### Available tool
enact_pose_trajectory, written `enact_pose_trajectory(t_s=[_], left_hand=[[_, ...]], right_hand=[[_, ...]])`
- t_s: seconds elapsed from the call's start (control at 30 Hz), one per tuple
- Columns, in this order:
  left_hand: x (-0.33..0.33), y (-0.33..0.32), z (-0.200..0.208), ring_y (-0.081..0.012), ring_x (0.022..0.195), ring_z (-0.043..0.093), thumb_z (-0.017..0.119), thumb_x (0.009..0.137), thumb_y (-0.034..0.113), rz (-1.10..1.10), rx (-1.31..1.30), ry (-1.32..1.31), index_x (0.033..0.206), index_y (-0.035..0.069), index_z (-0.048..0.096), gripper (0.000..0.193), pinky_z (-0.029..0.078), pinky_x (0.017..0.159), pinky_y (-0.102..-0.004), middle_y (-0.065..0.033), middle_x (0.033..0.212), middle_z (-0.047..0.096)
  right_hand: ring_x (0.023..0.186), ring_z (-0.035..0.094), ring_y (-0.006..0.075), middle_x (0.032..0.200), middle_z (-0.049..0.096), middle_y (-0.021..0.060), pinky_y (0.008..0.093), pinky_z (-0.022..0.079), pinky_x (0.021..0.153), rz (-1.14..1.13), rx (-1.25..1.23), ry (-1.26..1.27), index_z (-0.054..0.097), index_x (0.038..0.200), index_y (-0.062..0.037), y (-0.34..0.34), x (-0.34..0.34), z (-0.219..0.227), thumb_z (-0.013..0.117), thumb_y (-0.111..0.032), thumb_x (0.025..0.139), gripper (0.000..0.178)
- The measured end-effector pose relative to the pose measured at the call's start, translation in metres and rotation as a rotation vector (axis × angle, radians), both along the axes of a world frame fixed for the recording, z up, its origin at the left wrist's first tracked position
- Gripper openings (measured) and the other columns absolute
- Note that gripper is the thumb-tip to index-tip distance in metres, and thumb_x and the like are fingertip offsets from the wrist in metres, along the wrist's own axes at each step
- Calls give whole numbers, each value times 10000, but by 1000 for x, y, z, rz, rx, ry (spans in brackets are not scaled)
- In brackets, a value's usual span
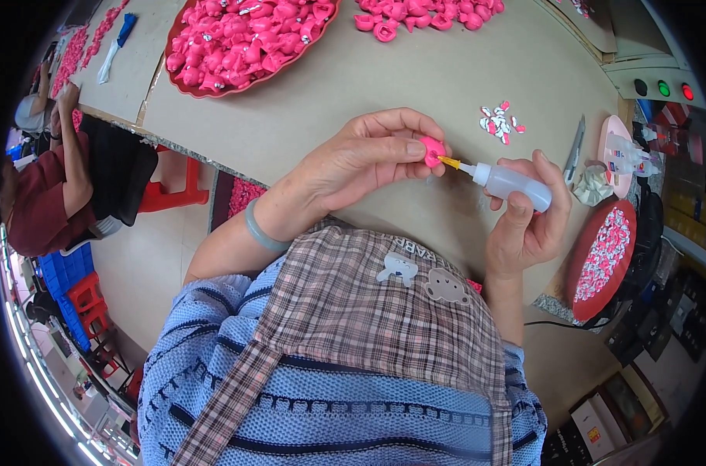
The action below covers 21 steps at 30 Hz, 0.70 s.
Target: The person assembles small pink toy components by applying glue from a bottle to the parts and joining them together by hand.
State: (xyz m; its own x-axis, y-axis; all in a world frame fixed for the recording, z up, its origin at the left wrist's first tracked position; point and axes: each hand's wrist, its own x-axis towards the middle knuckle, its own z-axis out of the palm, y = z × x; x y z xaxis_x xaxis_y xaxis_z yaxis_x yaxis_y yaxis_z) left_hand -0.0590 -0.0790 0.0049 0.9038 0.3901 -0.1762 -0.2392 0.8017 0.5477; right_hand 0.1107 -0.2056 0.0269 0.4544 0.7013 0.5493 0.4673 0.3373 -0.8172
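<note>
My left hand (372, 155) pinches a small, rounded hot-pink plastic piece (432, 147) between thumb and fingers above the table. My right hand (530, 221) is wrapped round a translucent squeeze bottle (517, 188) with a white cap, tilted sideways. Its narrow yellow tip (449, 161) points left and meets the pink piece, at or just beside a dark spot on it. Whether liquid comes out cannot be seen. Beyond the bottle lies a small scatter of pink-and-white bits (500, 124).
At the far left a large red scalloped tray (201, 92) is heaped with pink pieces. More pink pieces (426, 14) lie at the back. To the right are a slim grey tool (576, 147), a crumpled tissue (593, 185) and a red dish (588, 312) of bits. A co-worker (46, 190) sits left.
</note>
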Motion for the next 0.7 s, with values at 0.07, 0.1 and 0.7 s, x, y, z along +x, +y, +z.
enact_pose_trajectory(t_s=[0.07, 0.1, 0.7], left_hand=[[0, 0, 1, -219, 1040, 591, 583, 886, 81, 1, -2, 22, 1119, -2, 562, 247, 475, 965, -345, -172, 1110, 592], [0, 0, 0, -219, 1040, 591, 583, 886, 81, 1, -3, 23, 1119, -2, 562, 247, 475, 965, -345, -172, 1110, 592], [2, 3, -5, -243, 1012, 628, 601, 885, 69, -5, -24, 27, 1044, 16, 553, 174, 506, 931, -329, -148, 1094, 612]], right_hand=[[760, 666, 203, 897, 655, 172, 259, 522, 624, -8, -5, -17, 509, 1176, 66, 0, 0, -1, 636, -234, 898, 429], [765, 668, 208, 899, 655, 171, 264, 528, 631, -16, -9, -33, 513, 1172, 68, 0, 0, -1, 639, -232, 896, 426], [767, 672, 240, 994, 639, 197, 295, 550, 601, -48, -30, -263, 511, 1164, 53, -4, 4, -4, 664, -240, 870, 443]])
